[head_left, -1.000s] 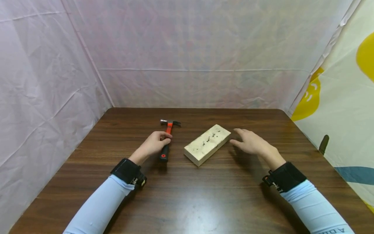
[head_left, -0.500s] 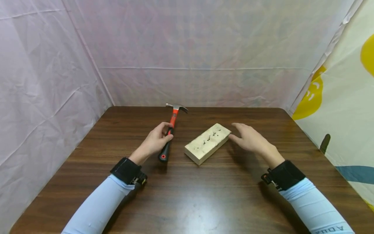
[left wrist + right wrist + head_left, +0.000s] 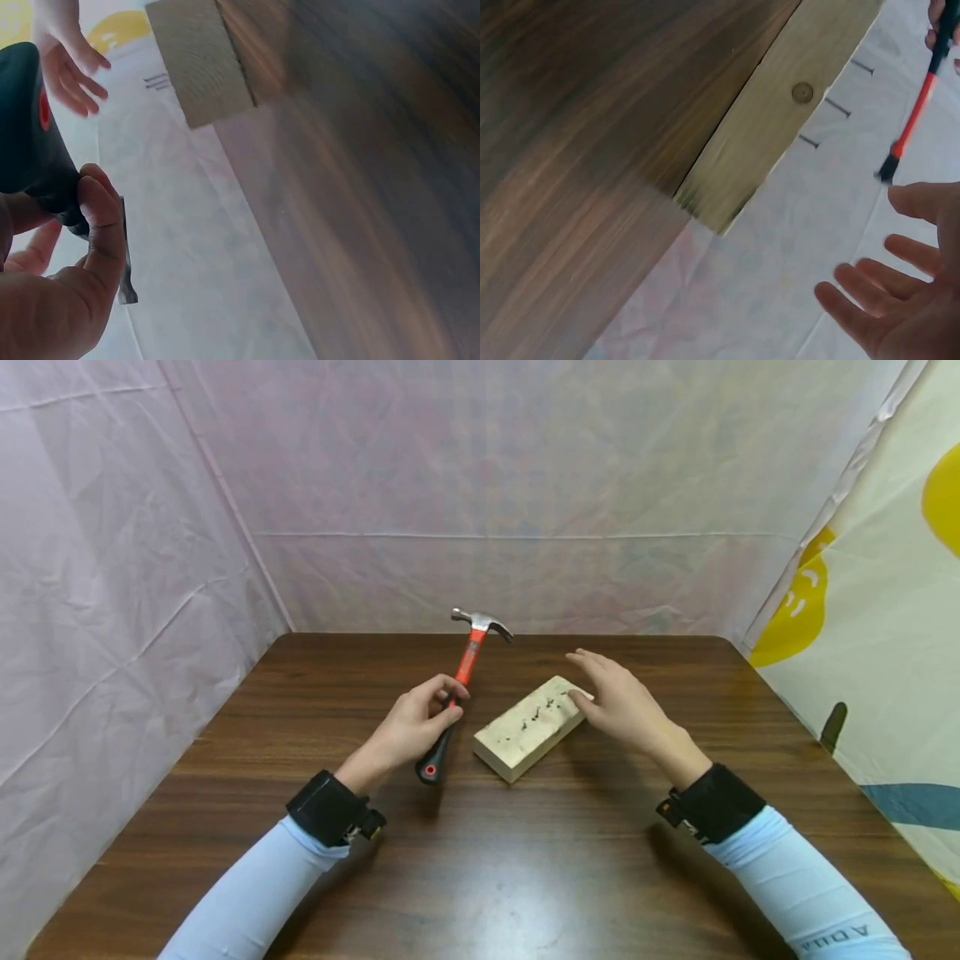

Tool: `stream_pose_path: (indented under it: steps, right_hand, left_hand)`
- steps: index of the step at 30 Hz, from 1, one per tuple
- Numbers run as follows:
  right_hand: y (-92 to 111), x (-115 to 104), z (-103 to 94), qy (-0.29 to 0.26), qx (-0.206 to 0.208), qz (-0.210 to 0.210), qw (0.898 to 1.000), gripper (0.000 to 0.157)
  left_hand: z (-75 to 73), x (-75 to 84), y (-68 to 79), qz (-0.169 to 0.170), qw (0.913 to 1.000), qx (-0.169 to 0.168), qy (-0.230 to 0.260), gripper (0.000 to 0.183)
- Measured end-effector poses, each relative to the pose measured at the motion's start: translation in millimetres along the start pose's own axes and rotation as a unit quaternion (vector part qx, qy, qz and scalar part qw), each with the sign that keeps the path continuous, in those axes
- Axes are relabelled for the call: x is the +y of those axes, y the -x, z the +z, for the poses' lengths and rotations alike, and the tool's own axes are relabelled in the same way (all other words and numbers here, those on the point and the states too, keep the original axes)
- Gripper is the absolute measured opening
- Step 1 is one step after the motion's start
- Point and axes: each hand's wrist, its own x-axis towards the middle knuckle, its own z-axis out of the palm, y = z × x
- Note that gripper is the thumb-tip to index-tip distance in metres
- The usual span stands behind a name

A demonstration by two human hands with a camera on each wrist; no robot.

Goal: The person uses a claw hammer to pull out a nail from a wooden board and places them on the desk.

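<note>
My left hand (image 3: 411, 723) pinches a claw hammer (image 3: 469, 658) by its black grip, between thumb and fingers. The hammer is raised and tilted, its steel head up and away, its red shaft leaning right. In the left wrist view the thick dark butt of the handle (image 3: 19, 120) is close to the camera. A pale wooden block (image 3: 517, 735) lies slantwise on the table, and several nails (image 3: 838, 107) stick up from its top. Over the block's far right end hovers my right hand (image 3: 626, 706), fingers spread, holding nothing.
The brown wood-grain table (image 3: 480, 877) has its far edge just beyond the block. Behind it hangs a pale sheet (image 3: 480, 468), with another on the left and a yellow-patterned one (image 3: 885, 693) on the right.
My left hand has lifted the hammer off the table, tilted its head up and carried it right. My right hand has moved left, from beside the block to over its end.
</note>
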Motion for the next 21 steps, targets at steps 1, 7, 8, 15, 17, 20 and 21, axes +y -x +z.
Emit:
stream_pose_path:
  steps: [1,7,8,15,17,20,21]
  right_hand:
    - [-1.5,-1.7,1.1,0.003,0.011,-0.010,1.000,0.057]
    - [-9.8,-9.3,8.3,0.020,0.074,-0.080,0.994,0.063]
    - [-11.5,-10.2,9.2,0.023,0.083,-0.092,0.992,0.064]
    - [-20.3,-13.1,11.8,0.045,0.117,-0.158,0.979,0.069]
    - [-20.7,-14.1,12.1,0.047,0.120,-0.166,0.978,0.070]
    - [-20.3,-14.9,13.0,0.050,0.126,-0.177,0.975,0.071]
    - [-20.4,-14.8,13.5,0.051,0.130,-0.180,0.974,0.072]
  left_hand:
    - [1.0,2.4,0.0,0.006,1.0000,-0.003,0.002,0.016]
    - [7.0,15.0,2.4,0.023,0.9985,-0.036,0.035,0.009]
    - [8.0,16.7,3.0,0.026,0.9978,-0.042,0.044,0.008]
    - [11.8,28.3,7.0,0.044,0.9897,-0.080,0.110,0.006]
    - [12.2,31.3,8.1,0.043,0.9873,-0.089,0.125,0.007]
    - [12.4,35.1,9.9,0.037,0.9829,-0.101,0.150,0.009]
    - [12.2,36.3,10.5,0.033,0.9816,-0.105,0.156,0.010]
